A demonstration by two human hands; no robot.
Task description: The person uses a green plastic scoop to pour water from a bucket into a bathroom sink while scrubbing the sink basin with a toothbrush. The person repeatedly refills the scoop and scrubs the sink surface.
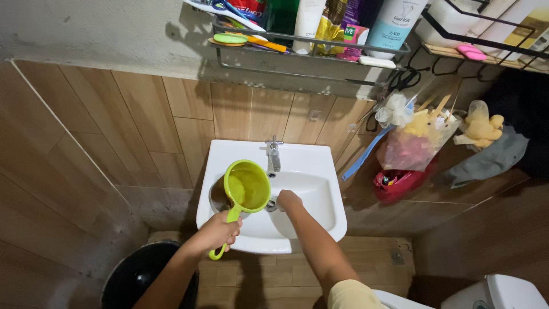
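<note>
White wall-mounted sink [320, 166], tap [274, 153] at back centre. Black bucket [137, 274] on floor below left. Lime-green scoop [247, 186] held tilted over the basin's left side; left hand [220, 230] wrapped tight round its handle. Right hand [287, 200] down at the drain [271, 205], fingers curled; can't tell if it's holding anything.

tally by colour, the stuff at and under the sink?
Green: 1, the dipper held by the left hand.
White: 1, the sink, with the right hand at its drain.
Silver: 1, the tap.
Black: 1, the bucket on the floor.
Total: 4
</note>
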